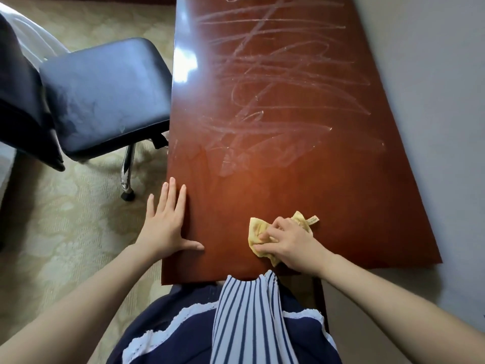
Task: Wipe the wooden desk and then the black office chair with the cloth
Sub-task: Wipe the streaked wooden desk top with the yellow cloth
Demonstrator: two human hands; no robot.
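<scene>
A glossy reddish-brown wooden desk stretches away from me, its far half covered in whitish streaks. My right hand grips a crumpled yellow cloth and presses it on the desk near the front edge. My left hand lies flat with straight fingers over the desk's left edge, thumb on the top. The black office chair stands left of the desk, its padded seat facing up with dusty smudges.
A grey wall runs along the desk's right side. Beige patterned carpet covers the floor on the left. The chair's chrome leg stands close to the desk's left edge. My striped and navy clothing is below the desk's front edge.
</scene>
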